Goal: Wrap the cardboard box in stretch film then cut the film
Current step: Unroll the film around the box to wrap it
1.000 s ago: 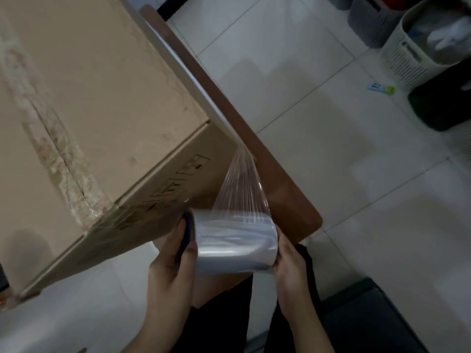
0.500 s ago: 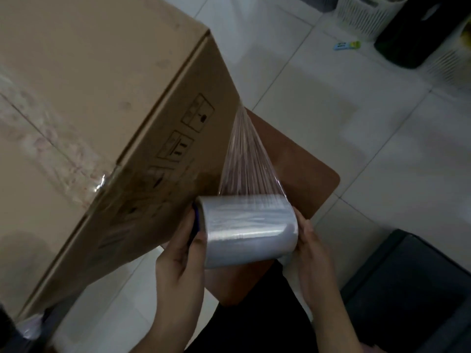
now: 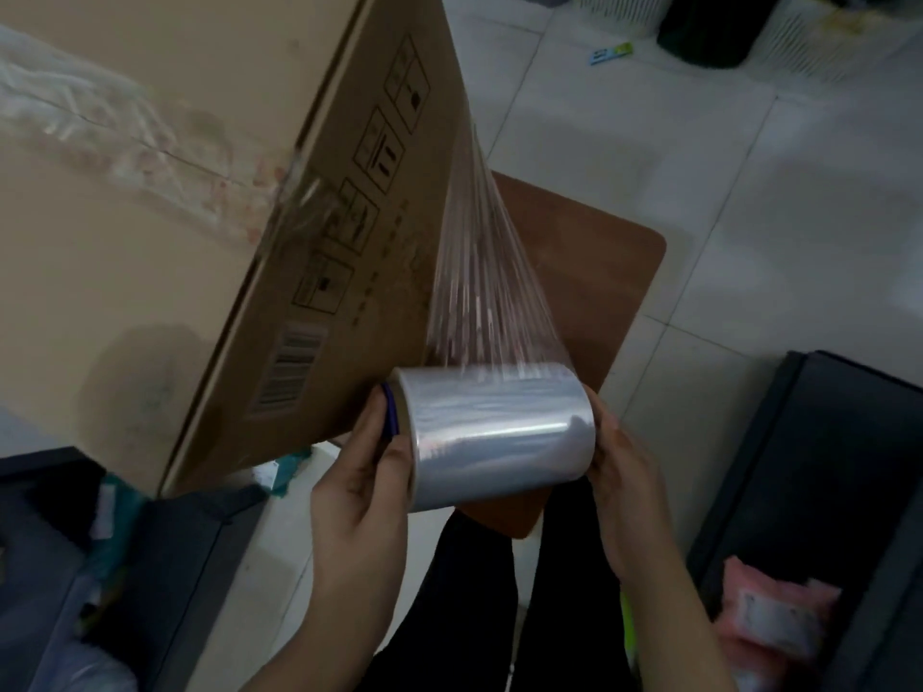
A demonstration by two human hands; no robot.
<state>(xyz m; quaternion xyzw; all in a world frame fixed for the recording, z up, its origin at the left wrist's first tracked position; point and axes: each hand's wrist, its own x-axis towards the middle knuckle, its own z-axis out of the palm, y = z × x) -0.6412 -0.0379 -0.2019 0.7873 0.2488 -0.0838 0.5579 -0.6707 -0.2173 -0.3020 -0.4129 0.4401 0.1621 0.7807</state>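
Note:
A large cardboard box [image 3: 165, 242] fills the upper left, its printed side with handling symbols and a barcode facing right. It rests on a brown stool [image 3: 599, 272]. A roll of clear stretch film [image 3: 499, 432] hangs level below the box's right corner. A taut fan of film [image 3: 484, 272] runs from the roll up to the box's right edge. My left hand [image 3: 359, 496] grips the roll's left end, thumb over the blue core. My right hand [image 3: 624, 472] holds the right end.
White floor tiles surround the stool. A dark case [image 3: 819, 491] with pink packets lies at the lower right. Another dark bin [image 3: 100, 566] sits at the lower left. White baskets [image 3: 824, 37] and a dark bin [image 3: 709, 27] stand at the top right.
The roll has come around the box's near corner toward the printed side, and the stretched film has grown longer. Both hands stay on the roll's ends.

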